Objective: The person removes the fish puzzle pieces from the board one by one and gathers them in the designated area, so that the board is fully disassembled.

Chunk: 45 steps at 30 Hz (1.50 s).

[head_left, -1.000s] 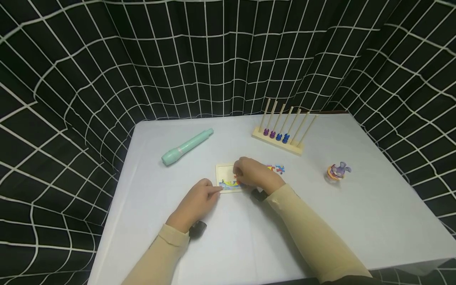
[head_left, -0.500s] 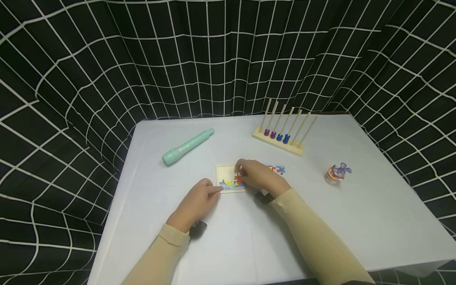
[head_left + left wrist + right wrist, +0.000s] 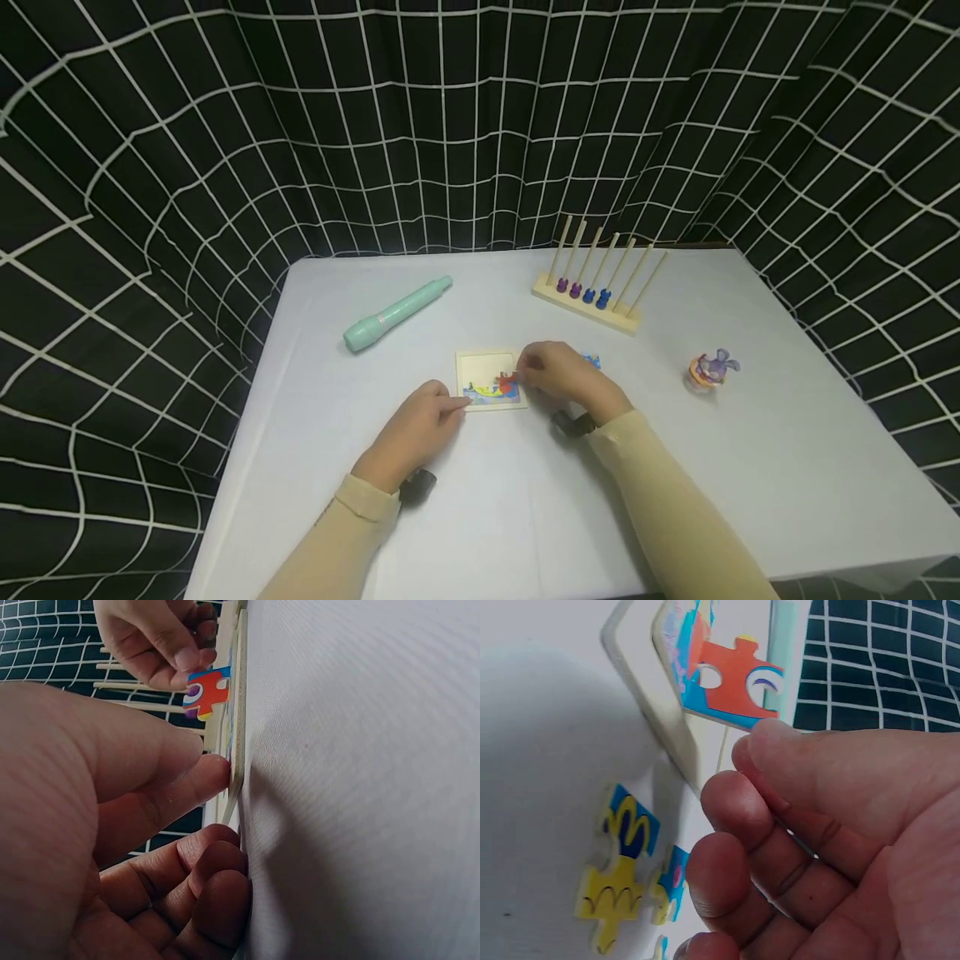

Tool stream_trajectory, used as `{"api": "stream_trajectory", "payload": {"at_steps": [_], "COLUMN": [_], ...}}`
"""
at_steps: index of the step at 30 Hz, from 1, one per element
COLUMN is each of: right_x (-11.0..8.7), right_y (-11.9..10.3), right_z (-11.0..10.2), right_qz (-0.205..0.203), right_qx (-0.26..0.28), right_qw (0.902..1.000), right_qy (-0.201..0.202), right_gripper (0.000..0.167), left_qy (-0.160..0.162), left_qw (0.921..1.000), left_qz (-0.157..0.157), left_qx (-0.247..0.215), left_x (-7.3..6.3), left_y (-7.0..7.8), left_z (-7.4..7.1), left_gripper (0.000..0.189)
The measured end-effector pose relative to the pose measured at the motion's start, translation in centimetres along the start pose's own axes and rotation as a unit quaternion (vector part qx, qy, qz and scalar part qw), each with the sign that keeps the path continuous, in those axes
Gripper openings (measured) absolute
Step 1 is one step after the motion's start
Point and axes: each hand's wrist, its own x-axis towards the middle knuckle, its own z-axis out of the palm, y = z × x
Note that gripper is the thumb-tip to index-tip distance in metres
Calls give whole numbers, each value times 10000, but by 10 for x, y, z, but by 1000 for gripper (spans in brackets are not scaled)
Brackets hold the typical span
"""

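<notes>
One red puzzle piece [image 3: 733, 681] here, pinched in the right hand [image 3: 561, 371] over the right edge of one tray [image 3: 476, 367], tabbed side facing the left hand [image 3: 415, 427], long axis hard to call. Left hand's just touching the tray's corner, unclamped. At least three loose pieces [image 3: 611, 896] nearby.

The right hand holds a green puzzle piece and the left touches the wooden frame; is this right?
Not green: the right wrist view shows a mainly red puzzle piece in the right hand. The left hand touches the wooden frame.
</notes>
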Motion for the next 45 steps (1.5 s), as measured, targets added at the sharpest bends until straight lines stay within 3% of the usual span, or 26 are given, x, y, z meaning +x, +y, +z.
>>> {"api": "stream_trajectory", "payload": {"at_steps": [21, 30, 37, 41, 45], "right_x": [-3, -20, -48, -63, -73], "right_y": [4, 30, 67, 84, 95], "right_z": [9, -21, -50, -63, -70], "right_qz": [-80, 575, 543, 526, 685], "right_qx": [337, 1140, 907, 610, 280], "right_qw": [9992, 9900, 9915, 9957, 9972], "right_qy": [200, 594, 757, 467, -93], "right_gripper": [4, 16, 29, 31, 29], "left_qy": [39, 101, 108, 120, 107], "left_qw": [10000, 9999, 9998, 9998, 9998], "left_qz": [71, 119, 132, 173, 170], "left_qx": [18, 36, 59, 52, 22], "left_x": [-2, 0, 0, 0, -1], "left_y": [1, -1, 0, -1, -1], "left_z": [1, 2, 1, 1, 2], "left_gripper": [30, 30, 30, 30, 30]}}
